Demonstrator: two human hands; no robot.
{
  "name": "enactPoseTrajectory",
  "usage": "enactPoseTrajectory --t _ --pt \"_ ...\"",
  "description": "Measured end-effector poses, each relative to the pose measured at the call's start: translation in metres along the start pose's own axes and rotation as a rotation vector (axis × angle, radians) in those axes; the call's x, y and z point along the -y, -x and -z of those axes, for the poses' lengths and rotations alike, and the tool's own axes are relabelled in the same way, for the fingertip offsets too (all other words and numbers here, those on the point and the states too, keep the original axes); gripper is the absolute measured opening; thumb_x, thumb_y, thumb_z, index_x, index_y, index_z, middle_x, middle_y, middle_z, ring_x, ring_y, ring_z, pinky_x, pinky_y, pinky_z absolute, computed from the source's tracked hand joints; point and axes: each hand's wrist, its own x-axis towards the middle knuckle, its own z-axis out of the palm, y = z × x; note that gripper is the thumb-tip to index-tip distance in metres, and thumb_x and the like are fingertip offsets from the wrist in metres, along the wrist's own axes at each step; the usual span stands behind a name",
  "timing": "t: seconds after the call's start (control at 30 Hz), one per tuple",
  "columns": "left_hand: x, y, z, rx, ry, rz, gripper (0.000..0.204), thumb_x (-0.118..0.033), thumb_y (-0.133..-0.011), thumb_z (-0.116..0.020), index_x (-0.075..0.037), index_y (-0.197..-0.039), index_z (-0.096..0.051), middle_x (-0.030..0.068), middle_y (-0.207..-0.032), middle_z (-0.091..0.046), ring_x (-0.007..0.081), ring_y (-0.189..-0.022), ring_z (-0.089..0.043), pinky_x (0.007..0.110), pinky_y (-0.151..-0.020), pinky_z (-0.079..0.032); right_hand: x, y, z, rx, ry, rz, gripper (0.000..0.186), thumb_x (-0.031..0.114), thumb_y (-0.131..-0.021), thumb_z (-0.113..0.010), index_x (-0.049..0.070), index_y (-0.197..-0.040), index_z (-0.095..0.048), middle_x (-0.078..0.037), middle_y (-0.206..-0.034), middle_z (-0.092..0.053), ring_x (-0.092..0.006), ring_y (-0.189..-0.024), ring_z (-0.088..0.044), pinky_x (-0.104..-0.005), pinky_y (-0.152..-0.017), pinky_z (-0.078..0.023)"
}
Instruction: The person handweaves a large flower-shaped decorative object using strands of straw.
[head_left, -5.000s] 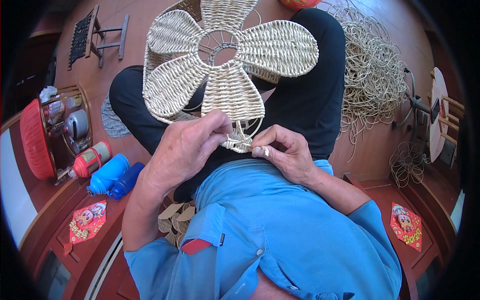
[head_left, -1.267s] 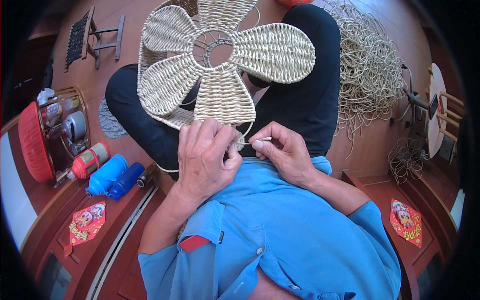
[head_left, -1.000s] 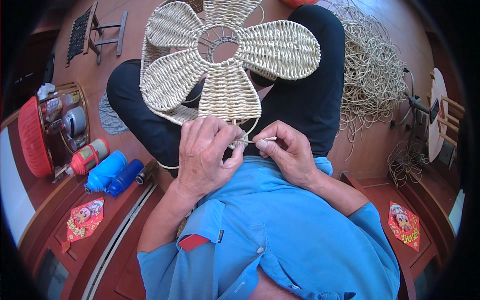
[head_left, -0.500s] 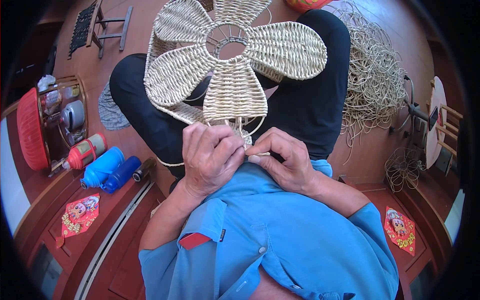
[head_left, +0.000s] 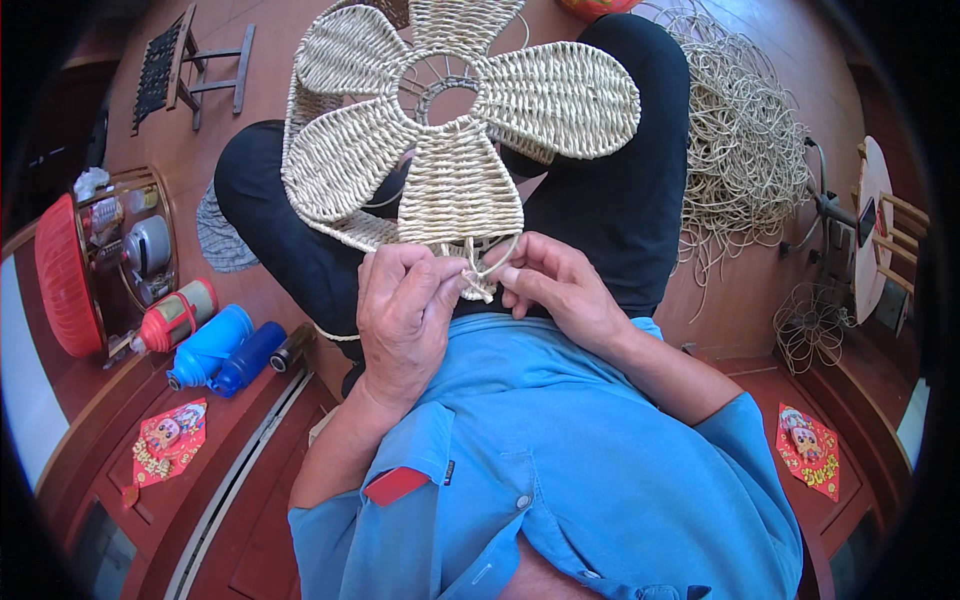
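Observation:
A flower-shaped woven straw piece (head_left: 462, 185) rests across my lap, its rounded petals set around an open ring. On the petal nearest me, the weave stops short and the bare rim curves beyond it. Just below that weave, the fingers of my left hand (head_left: 400, 315) pinch a straw cord (head_left: 470, 262). My right hand (head_left: 565, 285) is closed at the right of the same petal, thumb and forefinger together on the cord beside the curved rim. A short twisted cord end (head_left: 484, 293) shows between the hands. My fingers partly hide the petal's lower end.
A large heap of loose straw cord (head_left: 745, 150) lies on the floor at right, with a wire flower frame (head_left: 810, 325) nearer me. Flasks, including a light blue one (head_left: 212, 345), stand at left by a red basket cover (head_left: 68, 275). A low stool (head_left: 190, 70) stands far left.
My right hand has moved up to the petal's rim and away from the cord end, which now shows between the hands. The woven piece has shifted slightly left in view.

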Motion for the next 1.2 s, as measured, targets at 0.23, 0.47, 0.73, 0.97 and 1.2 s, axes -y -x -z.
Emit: enactPoseTrajectory --t 0.23,0.47,0.73,0.97,1.2 --pt "-0.007 0.004 -0.006 -0.086 -0.066 0.035 0.022 -0.002 -0.083 -0.09 -0.009 -0.1 -0.077 0.0082 -0.098 -0.065 0.0264 -0.092 -0.062 0.039 -0.083 -0.049 -0.008 -0.023 0.005 0.149 -0.167 -0.084 0.025 0.021 -0.111 -0.068 0.002 -0.128 -0.072 0.003 -0.095 -0.065 -0.0035 -0.083 -0.058 -0.0219 -0.074 -0.05" --pt "-0.001 0.008 -0.01 -0.089 -0.177 -0.126 0.023 -0.007 -0.085 -0.089 -0.011 -0.105 -0.079 0.0062 -0.095 -0.063 0.0289 -0.091 -0.061 0.043 -0.083 -0.047 -0.005 -0.031 0.009 0.228 -0.315 -0.228 0.018 0.024 -0.111 -0.069 0.006 -0.113 -0.074 0.007 -0.084 -0.059 -0.0026 -0.074 -0.05 -0.0208 -0.067 -0.044" --pt "-0.004 0.005 -0.002 -0.004 -0.197 -0.128 0.02 -0.008 -0.09 -0.084 -0.01 -0.109 -0.079 0.0069 -0.094 -0.061 0.0292 -0.091 -0.06 0.042 -0.084 -0.045 -0.001 -0.039 0.006 0.292 -0.301 -0.225 0.025 0.03 -0.111 -0.071 0.006 -0.112 -0.074 0.008 -0.081 -0.055 -0.0026 -0.068 -0.044 -0.0214 -0.062 -0.039" --pt "-0.005 -0.001 0.002 0.043 -0.202 -0.121 0.016 -0.01 -0.09 -0.082 -0.01 -0.106 -0.078 0.0064 -0.094 -0.062 0.028 -0.093 -0.061 0.043 -0.087 -0.044 -0.007 -0.033 0.011 0.207 -0.262 -0.228 0.02 0.026 -0.109 -0.073 0.007 -0.107 -0.073 0.006 -0.083 -0.059 -0.0021 -0.068 -0.051 -0.0192 -0.06 -0.044" --pt "-0.002 0.001 0.004 0.08 -0.214 -0.11 0.022 -0.01 -0.088 -0.083 -0.012 -0.108 -0.076 0.0042 -0.098 -0.062 0.0287 -0.097 -0.06 0.046 -0.096 -0.044 -0.002 -0.016 0.008 0.047 -0.353 -0.305 0.013 0.017 -0.108 -0.069 0.005 -0.104 -0.071 0.002 -0.086 -0.065 -0.0028 -0.067 -0.056 -0.0193 -0.059 -0.046"
